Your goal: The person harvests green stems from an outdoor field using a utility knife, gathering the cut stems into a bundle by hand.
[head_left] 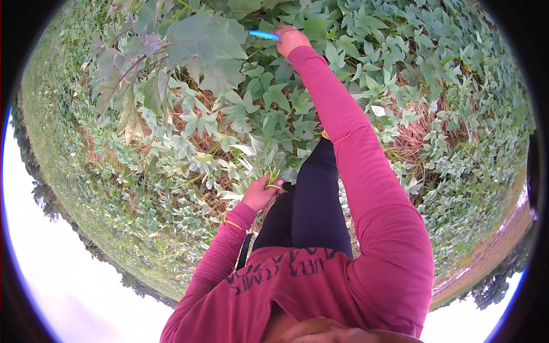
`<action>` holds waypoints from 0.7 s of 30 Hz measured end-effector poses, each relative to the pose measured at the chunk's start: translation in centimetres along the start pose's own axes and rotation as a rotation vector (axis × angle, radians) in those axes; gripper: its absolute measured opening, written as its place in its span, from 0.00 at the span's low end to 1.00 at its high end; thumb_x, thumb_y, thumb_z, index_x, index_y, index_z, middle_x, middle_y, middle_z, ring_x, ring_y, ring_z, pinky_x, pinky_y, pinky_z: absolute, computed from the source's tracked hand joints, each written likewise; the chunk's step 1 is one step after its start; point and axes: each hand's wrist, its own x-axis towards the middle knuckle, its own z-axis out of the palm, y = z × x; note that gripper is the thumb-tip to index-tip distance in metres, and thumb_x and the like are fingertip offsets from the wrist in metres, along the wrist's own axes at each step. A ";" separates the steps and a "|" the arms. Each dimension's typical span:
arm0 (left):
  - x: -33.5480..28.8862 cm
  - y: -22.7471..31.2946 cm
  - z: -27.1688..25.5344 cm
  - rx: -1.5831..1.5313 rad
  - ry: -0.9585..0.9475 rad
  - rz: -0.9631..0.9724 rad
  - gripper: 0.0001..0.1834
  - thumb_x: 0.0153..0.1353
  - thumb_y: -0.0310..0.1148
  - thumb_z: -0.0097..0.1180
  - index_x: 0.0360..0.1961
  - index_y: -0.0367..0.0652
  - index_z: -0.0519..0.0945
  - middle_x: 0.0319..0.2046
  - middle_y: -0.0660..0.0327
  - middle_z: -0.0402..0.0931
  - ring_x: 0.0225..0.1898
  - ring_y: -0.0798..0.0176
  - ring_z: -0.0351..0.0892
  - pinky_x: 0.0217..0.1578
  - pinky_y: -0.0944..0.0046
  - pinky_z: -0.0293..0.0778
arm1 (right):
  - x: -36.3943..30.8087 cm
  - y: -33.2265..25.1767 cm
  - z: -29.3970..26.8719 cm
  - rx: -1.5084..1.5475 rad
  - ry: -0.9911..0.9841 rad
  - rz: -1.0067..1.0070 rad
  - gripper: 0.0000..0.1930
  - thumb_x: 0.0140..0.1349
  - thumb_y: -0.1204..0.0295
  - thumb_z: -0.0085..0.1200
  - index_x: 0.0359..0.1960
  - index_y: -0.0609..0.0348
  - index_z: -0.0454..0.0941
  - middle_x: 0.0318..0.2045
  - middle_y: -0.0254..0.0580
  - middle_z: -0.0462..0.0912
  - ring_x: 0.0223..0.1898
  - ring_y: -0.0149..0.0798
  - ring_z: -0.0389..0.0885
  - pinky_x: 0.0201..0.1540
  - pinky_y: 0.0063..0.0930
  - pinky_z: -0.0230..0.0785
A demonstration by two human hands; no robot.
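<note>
Low among the vines, just in front of my left knee, my left hand point(262, 193) is closed around a small bunch of green stems point(274, 179). Pale leaves spread out beyond its fingers. My right arm reaches far forward into the foliage. At its end, my right hand point(291, 40) grips a slim blue tool point(264, 35) that looks like a knife and points left. Lobed green vine leaves point(274, 94) lie right under and beside that hand. Leaves partly hide its fingertips.
A taller plant with broad, purplish-green leaves point(203, 48) rises left of the blue tool. Leafy vines cover the ground all around, with dry brown stalks point(420, 128) showing at the right. My dark-trousered legs point(320, 200) stand among the vines. Trees line the field's edge.
</note>
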 end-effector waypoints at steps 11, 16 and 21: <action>8.3 17.9 2.4 -0.361 -0.115 0.258 0.21 0.66 0.42 0.60 0.52 0.37 0.77 0.41 0.58 0.83 0.28 0.72 0.75 0.32 0.69 0.75 | -27.1 -7.1 -19.7 0.393 0.286 0.061 0.18 0.52 0.84 0.62 0.46 0.61 0.83 0.42 0.45 0.84 0.43 0.45 0.83 0.46 0.33 0.76; 12.8 20.0 9.9 -0.097 -0.274 0.254 0.20 0.57 0.37 0.69 0.46 0.37 0.79 0.33 0.59 0.83 0.22 0.71 0.74 0.21 0.68 0.72 | -31.0 -11.9 -16.7 0.418 0.200 0.084 0.22 0.47 0.86 0.60 0.47 0.61 0.82 0.45 0.45 0.81 0.44 0.49 0.80 0.47 0.37 0.75; 14.1 16.5 10.5 0.165 -0.235 0.214 0.15 0.63 0.30 0.61 0.50 0.40 0.81 0.31 0.65 0.82 0.24 0.74 0.73 0.26 0.72 0.72 | -34.0 -11.2 -17.6 0.412 0.014 -0.022 0.18 0.50 0.84 0.60 0.45 0.62 0.82 0.46 0.46 0.80 0.43 0.46 0.80 0.46 0.34 0.75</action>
